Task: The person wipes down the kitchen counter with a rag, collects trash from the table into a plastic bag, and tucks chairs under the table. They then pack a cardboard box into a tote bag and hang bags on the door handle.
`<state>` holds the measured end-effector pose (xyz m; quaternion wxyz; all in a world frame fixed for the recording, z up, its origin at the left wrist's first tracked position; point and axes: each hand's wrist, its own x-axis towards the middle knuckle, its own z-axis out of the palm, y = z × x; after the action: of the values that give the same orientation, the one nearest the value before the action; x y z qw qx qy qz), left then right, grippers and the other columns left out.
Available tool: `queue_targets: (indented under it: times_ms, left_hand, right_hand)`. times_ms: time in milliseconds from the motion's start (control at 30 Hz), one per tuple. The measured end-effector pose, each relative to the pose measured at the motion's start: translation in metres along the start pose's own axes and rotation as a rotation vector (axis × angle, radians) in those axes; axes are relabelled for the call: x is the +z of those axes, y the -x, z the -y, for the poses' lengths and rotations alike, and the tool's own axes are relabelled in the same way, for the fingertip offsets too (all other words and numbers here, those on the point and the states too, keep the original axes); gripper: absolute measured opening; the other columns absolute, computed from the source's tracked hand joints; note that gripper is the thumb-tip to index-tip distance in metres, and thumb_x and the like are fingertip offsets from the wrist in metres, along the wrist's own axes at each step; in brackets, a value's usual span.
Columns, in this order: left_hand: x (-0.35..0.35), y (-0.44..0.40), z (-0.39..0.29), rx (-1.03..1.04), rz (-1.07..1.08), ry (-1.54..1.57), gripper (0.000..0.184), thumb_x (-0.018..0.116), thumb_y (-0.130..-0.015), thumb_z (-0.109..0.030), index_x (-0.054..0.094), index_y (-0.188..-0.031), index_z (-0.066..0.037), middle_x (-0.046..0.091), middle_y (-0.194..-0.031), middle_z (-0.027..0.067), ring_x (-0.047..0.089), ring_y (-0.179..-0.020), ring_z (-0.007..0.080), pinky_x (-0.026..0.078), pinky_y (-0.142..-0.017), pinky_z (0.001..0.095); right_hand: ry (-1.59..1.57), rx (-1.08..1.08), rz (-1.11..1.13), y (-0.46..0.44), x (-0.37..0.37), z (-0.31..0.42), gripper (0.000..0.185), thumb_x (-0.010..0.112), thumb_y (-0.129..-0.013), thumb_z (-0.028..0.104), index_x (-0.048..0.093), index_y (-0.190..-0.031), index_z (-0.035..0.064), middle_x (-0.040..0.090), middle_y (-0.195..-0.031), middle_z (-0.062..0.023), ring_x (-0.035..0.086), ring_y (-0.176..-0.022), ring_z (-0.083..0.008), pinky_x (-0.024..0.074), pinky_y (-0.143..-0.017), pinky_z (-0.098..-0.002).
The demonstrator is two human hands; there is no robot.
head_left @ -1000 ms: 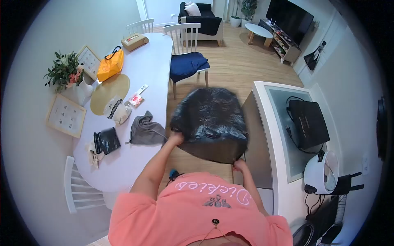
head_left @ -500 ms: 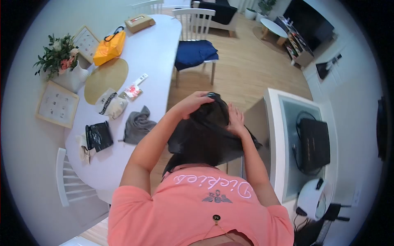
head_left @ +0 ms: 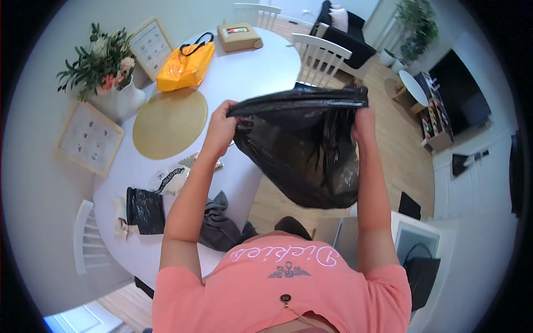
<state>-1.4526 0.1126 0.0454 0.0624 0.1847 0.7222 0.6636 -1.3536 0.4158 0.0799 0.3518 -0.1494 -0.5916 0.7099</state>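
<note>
A black plastic garbage bag (head_left: 300, 144) hangs stretched in front of me, its mouth spread wide and its inside showing. My left hand (head_left: 221, 126) grips the rim at the left, fingers closed round the film. At the right edge my right hand (head_left: 364, 125) is closed on the same rim, its fingers partly hidden by the plastic. On the table below my left forearm lie a grey cloth (head_left: 217, 225), a black folded plastic packet (head_left: 145, 211) and a clear bag with dark lettering (head_left: 169, 180), the last partly covered by the arm.
The white table (head_left: 244, 72) bears a round woven placemat (head_left: 170, 125), an orange bag (head_left: 186, 66), a cardboard box (head_left: 239, 38), a flower vase (head_left: 132, 99) and two picture frames. A white chair (head_left: 322, 58) stands behind it. A white cabinet (head_left: 419, 227) is at right.
The black bag has gone from bunched near my chest to raised and spread wide. My hands have moved apart and upward, and my view has turned toward the table.
</note>
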Motion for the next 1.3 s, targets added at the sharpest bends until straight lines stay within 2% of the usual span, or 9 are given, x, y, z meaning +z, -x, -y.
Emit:
queue_targets:
  times_ms: [233, 433, 533, 633, 733, 800, 1000, 1100, 1300]
  left_hand:
    - [-0.034, -0.030, -0.007, 0.084, -0.408, -0.162, 0.018, 0.050, -0.074, 0.004, 0.055, -0.092, 0.001, 0.059, -0.078, 0.0068, 0.054, -0.073, 0.0135, 0.043, -0.070, 0.0255]
    - [-0.034, -0.082, 0.012, -0.088, -0.557, -0.226, 0.020, 0.056, -0.077, -0.005, 0.058, -0.095, 0.002, 0.061, -0.074, 0.0057, 0.054, -0.069, 0.0121, 0.043, -0.066, 0.0254]
    - [-0.037, -0.091, -0.004, -0.175, -0.456, -0.238, 0.052, 0.066, -0.076, -0.024, 0.050, -0.118, 0.001, 0.060, -0.101, 0.0141, 0.055, -0.092, 0.0193, 0.042, -0.082, 0.0290]
    - [-0.062, -0.054, -0.003, -0.006, -0.394, -0.812, 0.091, 0.072, -0.069, -0.038, 0.024, -0.139, -0.007, 0.031, -0.138, 0.0214, 0.031, -0.127, 0.0285, 0.025, -0.104, 0.0363]
    - [-0.113, 0.004, -0.032, -0.394, -0.079, -1.097, 0.115, 0.078, -0.055, -0.045, 0.010, -0.143, -0.019, 0.009, -0.145, 0.0238, 0.009, -0.134, 0.0368, 0.010, -0.109, 0.0432]
    - [-0.125, 0.038, -0.021, -0.907, -0.016, -1.421, 0.110, 0.078, -0.052, -0.047, 0.020, -0.141, -0.019, 0.008, -0.146, 0.0187, 0.005, -0.134, 0.0398, 0.012, -0.108, 0.0475]
    - [-0.157, 0.091, 0.054, -0.529, -0.097, -1.288, 0.019, 0.054, -0.073, -0.008, 0.059, -0.092, -0.006, 0.058, -0.089, 0.0216, 0.055, -0.091, 0.0365, 0.039, -0.085, 0.0488]
    - [-0.139, 0.078, 0.019, -0.450, -0.093, -1.342, 0.013, 0.048, -0.074, -0.005, 0.058, -0.084, -0.005, 0.058, -0.072, 0.0210, 0.057, -0.073, 0.0392, 0.043, -0.063, 0.0462]
    - [-0.078, 0.008, -0.129, -0.290, -0.054, -1.267, 0.009, 0.053, -0.069, -0.003, 0.056, -0.078, -0.003, 0.055, -0.066, 0.0211, 0.054, -0.065, 0.0384, 0.041, -0.057, 0.0431]
  right_hand:
    - [0.645, -0.446, 0.333, -0.111, 0.083, 0.000, 0.019, 0.047, -0.083, 0.003, 0.057, -0.100, 0.0014, 0.061, -0.085, -0.0060, 0.052, -0.077, -0.0105, 0.0433, -0.071, -0.0268]
    - [1.036, -0.482, 0.626, -0.228, 0.128, -0.051, 0.036, 0.052, -0.074, 0.017, 0.054, -0.104, -0.0020, 0.058, -0.099, -0.0264, 0.054, -0.101, -0.0370, 0.0405, -0.085, -0.0396]
    - [0.941, -0.374, 0.830, -0.271, 0.172, -0.075, 0.045, 0.054, -0.073, 0.025, 0.054, -0.109, -0.0021, 0.059, -0.103, -0.0249, 0.055, -0.101, -0.0340, 0.0402, -0.087, -0.0360]
    - [0.918, -0.268, 0.954, -0.283, 0.208, -0.085, 0.054, 0.057, -0.073, 0.031, 0.051, -0.117, 0.0010, 0.057, -0.107, -0.0247, 0.054, -0.102, -0.0346, 0.0398, -0.089, -0.0369]
    - [1.102, -0.496, 0.910, -0.291, 0.231, -0.129, 0.064, 0.060, -0.070, 0.034, 0.044, -0.127, 0.0097, 0.051, -0.118, -0.0215, 0.050, -0.109, -0.0365, 0.0370, -0.092, -0.0434]
    - [1.287, -0.625, 0.881, -0.266, 0.234, -0.121, 0.071, 0.063, -0.068, 0.035, 0.038, -0.132, 0.0153, 0.047, -0.124, -0.0194, 0.046, -0.113, -0.0372, 0.0337, -0.094, -0.0488]
    - [1.369, -0.741, 0.922, -0.235, 0.247, -0.104, 0.082, 0.069, -0.061, 0.029, 0.033, -0.134, 0.0192, 0.044, -0.128, -0.0174, 0.042, -0.118, -0.0364, 0.0299, -0.094, -0.0547]
    - [1.396, -0.796, 0.864, -0.232, 0.245, -0.100, 0.087, 0.071, -0.060, 0.034, 0.030, -0.136, 0.0196, 0.038, -0.133, -0.0184, 0.033, -0.125, -0.0370, 0.0259, -0.098, -0.0552]
    - [1.413, -0.885, 1.010, -0.234, 0.231, -0.079, 0.094, 0.072, -0.062, 0.037, 0.022, -0.140, 0.0209, 0.033, -0.135, -0.0212, 0.030, -0.126, -0.0375, 0.0207, -0.102, -0.0527]
